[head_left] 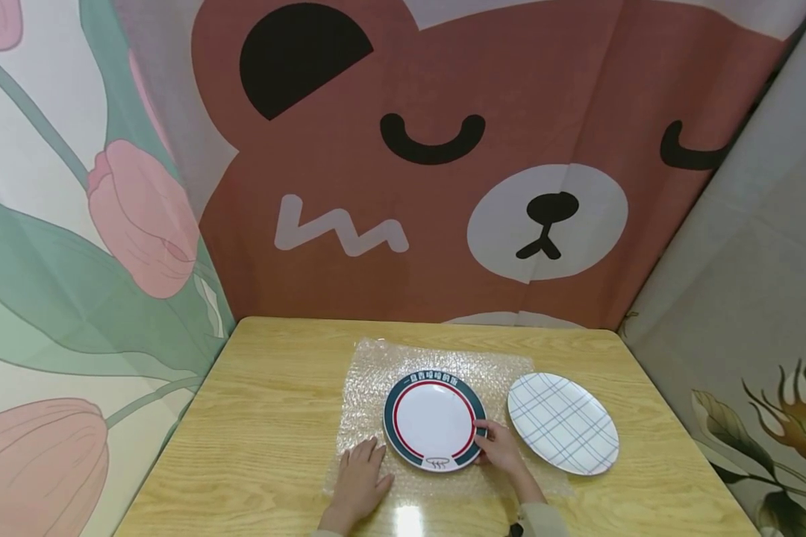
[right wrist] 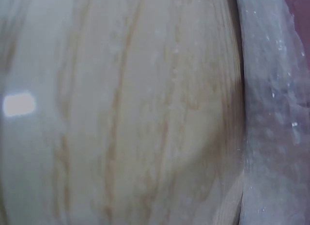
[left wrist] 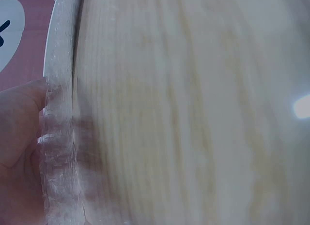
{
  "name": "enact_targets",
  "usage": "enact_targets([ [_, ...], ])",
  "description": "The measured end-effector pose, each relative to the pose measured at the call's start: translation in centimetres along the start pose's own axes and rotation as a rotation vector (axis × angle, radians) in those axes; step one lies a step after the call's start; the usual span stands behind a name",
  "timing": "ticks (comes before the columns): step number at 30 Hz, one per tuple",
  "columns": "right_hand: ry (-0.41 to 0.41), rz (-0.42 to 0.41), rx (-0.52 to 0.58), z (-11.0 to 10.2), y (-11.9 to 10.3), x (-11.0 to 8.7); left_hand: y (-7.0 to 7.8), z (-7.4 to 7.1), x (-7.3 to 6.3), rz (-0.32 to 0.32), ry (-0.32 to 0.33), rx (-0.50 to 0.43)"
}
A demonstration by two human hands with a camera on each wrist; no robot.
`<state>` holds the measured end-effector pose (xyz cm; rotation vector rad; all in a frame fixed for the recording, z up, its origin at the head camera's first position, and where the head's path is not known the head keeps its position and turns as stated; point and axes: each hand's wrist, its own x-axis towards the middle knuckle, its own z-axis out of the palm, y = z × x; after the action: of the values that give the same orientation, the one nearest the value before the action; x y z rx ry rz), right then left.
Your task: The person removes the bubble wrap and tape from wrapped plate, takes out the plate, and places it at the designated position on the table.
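A round white plate (head_left: 433, 419) with a dark green rim and a red ring lies on a sheet of bubble wrap (head_left: 369, 373). At the plate's right edge, my right hand (head_left: 500, 449) pinches the rim between thumb and fingers. My left hand (head_left: 360, 481) rests flat on the bubble wrap, just left of the plate, with its fingers spread. In the left wrist view the left hand (left wrist: 19, 147) shows beside the bubble wrap (left wrist: 59, 109). The right wrist view shows bubble wrap (right wrist: 273, 113) but not the right hand.
A second plate (head_left: 564, 424), white with a blue-grey checked pattern, lies to the right, partly on the bubble wrap's edge. All of it stands on a wooden table (head_left: 262, 418). A bear-printed cloth (head_left: 403, 283) hangs behind, with patterned cloths on both sides.
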<state>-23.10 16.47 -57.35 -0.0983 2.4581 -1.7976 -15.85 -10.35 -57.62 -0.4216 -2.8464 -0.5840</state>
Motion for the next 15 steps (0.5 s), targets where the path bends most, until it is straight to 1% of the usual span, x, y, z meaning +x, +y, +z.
enact_targets([
  [4,0.021,-0.033,-0.005,0.16,0.09,0.16,0.00,-0.03,0.04,0.002,0.006,0.004],
  [8,0.039,-0.045,-0.008,0.31,0.19,0.26,0.05,-0.09,0.07,0.004,0.010,0.011],
  [12,0.066,-0.028,-0.020,0.47,0.39,0.38,0.11,-0.17,0.04,0.007,0.013,0.007],
  [15,0.079,-0.008,0.002,0.58,0.50,0.40,0.14,-0.20,0.01,0.008,0.014,0.001],
])
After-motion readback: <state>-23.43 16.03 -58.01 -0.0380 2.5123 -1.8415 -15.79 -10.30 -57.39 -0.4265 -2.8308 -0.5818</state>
